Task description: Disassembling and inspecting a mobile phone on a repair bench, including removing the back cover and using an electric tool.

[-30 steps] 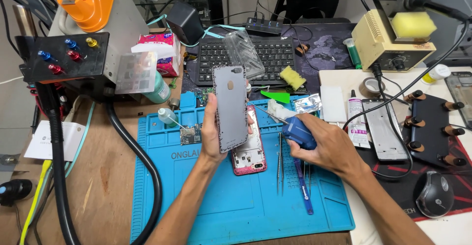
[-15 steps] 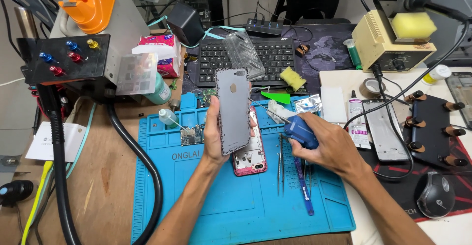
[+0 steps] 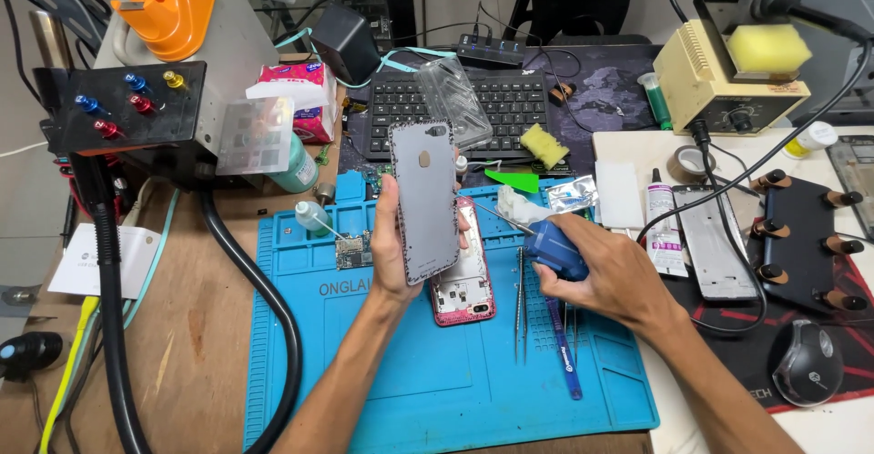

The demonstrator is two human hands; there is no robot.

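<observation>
The left hand (image 3: 401,254) holds a grey phone back cover (image 3: 424,201) upright above the blue work mat (image 3: 437,372), fingers wrapped round its lower edges in a firm, narrow grasp, its inner side rimmed with dark adhesive dots facing the camera. At about three o'clock from the cover, the right hand (image 3: 605,276) is closed tightly round a blue squeeze bottle (image 3: 553,246) whose thin metal needle points toward nine o'clock, its tip just beside the cover's right edge. The step in hand looks like working along the cover's rim with that needle tip, dosing fluid or glue onto the border. The next move seems to call for a steady tip brought to touch the rim and a gentle squeeze, while the left hand turns the cover to present each side. Counted: one grey cover held; one pink-framed phone body (image 3: 462,281) lying on the mat at six o'clock behind the cover; one small circuit board (image 3: 351,251) at nine o'clock; one silver phone frame (image 3: 710,240) off the mat at three o'clock; one clear case (image 3: 453,101) resting on the black keyboard (image 3: 464,108) at twelve o'clock; and what look like two pairs of tweezers (image 3: 521,304) lying below the bottle.
</observation>
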